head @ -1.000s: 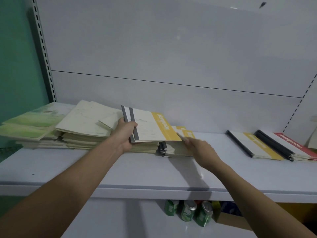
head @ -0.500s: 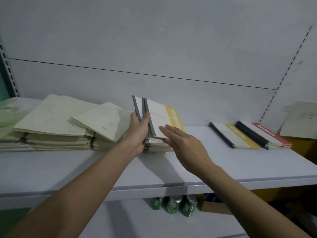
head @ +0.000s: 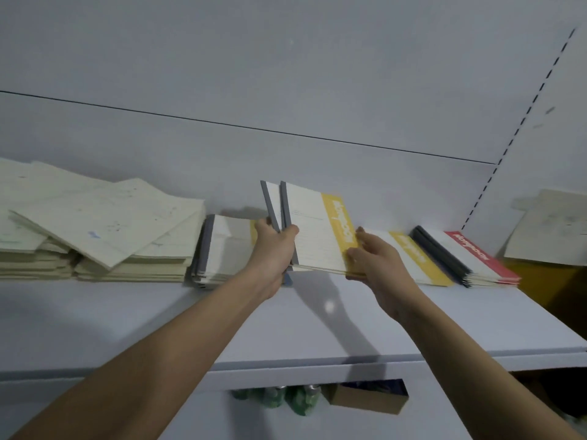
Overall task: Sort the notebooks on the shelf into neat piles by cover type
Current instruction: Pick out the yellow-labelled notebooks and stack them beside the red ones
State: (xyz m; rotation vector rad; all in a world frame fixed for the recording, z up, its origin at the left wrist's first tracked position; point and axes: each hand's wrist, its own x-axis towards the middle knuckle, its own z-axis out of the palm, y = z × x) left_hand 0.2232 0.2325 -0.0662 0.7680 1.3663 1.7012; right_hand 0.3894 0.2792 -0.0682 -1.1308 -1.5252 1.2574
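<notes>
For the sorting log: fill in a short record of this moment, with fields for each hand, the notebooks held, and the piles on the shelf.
left hand: grips the grey spines of the held notebooks
right hand: holds their yellow-band edge
held notebooks: two, yellow-banded, tilted up above the shelf
pile behind left hand: grey-spined, yellow-banded
yellow pile at right: lies flat
red-banded pile: far right, dark spines
pale-cover piles: left, untidy

We see the cream stack (head: pixel 28 249) cut off at the left edge, blurred green cans (head: pixel 286 400) under the shelf (head: pixel 127 328), and unreadable yellow-band lettering.
</notes>
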